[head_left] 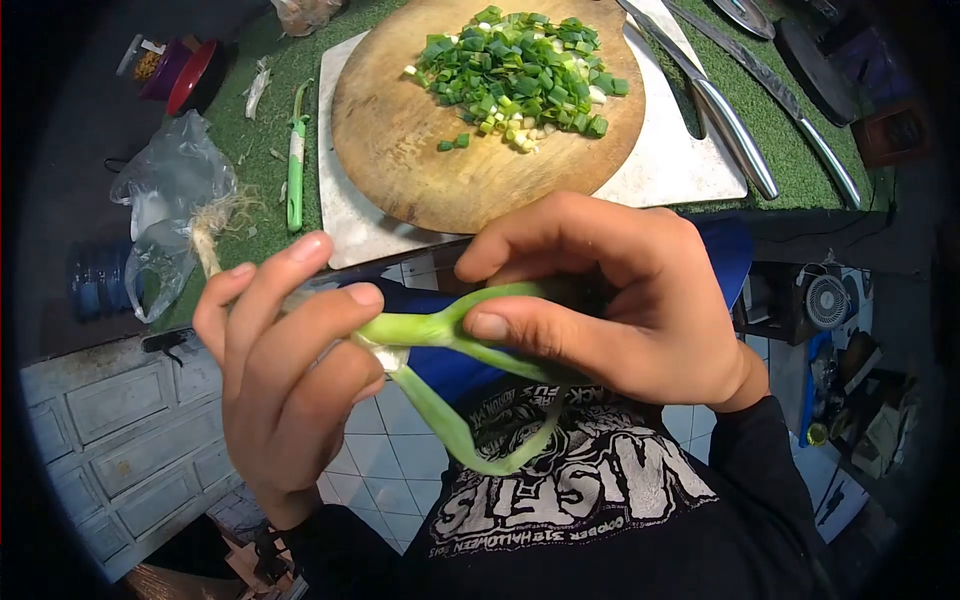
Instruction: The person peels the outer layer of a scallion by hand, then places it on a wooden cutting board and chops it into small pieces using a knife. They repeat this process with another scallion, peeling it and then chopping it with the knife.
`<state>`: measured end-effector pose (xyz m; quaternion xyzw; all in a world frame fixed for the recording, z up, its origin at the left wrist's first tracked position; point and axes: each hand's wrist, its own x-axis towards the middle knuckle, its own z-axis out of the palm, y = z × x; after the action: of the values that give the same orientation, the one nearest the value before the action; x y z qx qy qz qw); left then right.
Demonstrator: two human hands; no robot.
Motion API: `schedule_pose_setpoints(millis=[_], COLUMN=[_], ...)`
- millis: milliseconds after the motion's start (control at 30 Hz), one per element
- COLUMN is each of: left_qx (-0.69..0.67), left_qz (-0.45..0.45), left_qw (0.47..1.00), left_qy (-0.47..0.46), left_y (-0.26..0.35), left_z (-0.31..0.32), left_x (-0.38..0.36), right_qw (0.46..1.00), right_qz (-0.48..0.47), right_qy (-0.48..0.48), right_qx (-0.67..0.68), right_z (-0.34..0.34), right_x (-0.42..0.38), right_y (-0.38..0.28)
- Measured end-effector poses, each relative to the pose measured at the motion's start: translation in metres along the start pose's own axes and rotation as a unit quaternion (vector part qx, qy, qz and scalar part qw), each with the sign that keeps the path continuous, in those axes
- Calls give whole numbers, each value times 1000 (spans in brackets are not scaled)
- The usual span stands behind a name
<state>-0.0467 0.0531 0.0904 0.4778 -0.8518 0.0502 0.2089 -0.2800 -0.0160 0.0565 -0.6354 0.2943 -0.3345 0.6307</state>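
Observation:
My left hand (285,350) is closed around the pale lower stalk of a green onion (412,328), whose stringy roots stick out to the left past the fingers. Between thumb and fingers, my right hand (640,300) pinches the same onion where its green leaves fork. One long leaf hangs in a loop below both hands. Beyond them, a heap of chopped green onion (530,75) lies on a round wooden cutting board (400,165). The leaf ends behind my right hand are hidden.
Under the round board is a white board (685,170) on a green mat. Two knives (738,130) lie at the right. A green-handled tool (296,175), a clear plastic bag (175,185) and a red bowl (195,80) are at the left.

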Motion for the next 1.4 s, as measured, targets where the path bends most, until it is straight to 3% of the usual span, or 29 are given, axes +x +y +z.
schedule_pose_setpoints(millis=[200, 333, 400, 467, 533, 667, 733, 800, 933, 1000, 1033, 1167, 1400], left_qx=[72, 54, -83, -150, -339, -367, -406, -374, -414, -296, -262, -204, -205], left_qz=[27, -30, -211, -255, -337, -284, -285, -237, -291, -272, -251, -241, -297], left_qw=[996, 993, 952, 931, 853, 859, 836, 870, 833, 907, 922, 943, 927], left_qy=[37, 97, 205, 214, 208, 217, 234, 216, 224, 130, 135, 102, 105], left_y=[-10, -6, 10, 14, 17, 12, 13, 9, 12, 4, 2, -4, -8], left_z=[1, 14, 37, 53, 65, 68, 67, 62, 50, 34, 32, 16, 3], left_x=[-4, -10, -23, -28, -28, -22, -24, -25, -28, -35, -35, -37, -43], right_qw=[987, 975, 973, 969, 966, 958, 958, 957, 965, 967, 967, 963, 966], right_qz=[97, 121, 110, 107, 110, 132, 132, 130, 126, 124, 133, 153, 147], right_qy=[-34, -30, -25, -27, -36, -47, -47, -45, -56, -60, -65, -58, -52], right_qx=[120, 186, 200, 219, 231, 249, 252, 255, 222, 215, 208, 215, 206], right_z=[-1, 5, 7, 9, 9, 7, 5, 1, -7, -11, -13, -14, -17], right_x=[4, 3, 2, 2, 2, 1, -1, -2, -6, -8, -10, -9, -9], right_y=[3, 7, 9, 11, 13, 12, 13, 13, 12, 9, 7, -2, -3])
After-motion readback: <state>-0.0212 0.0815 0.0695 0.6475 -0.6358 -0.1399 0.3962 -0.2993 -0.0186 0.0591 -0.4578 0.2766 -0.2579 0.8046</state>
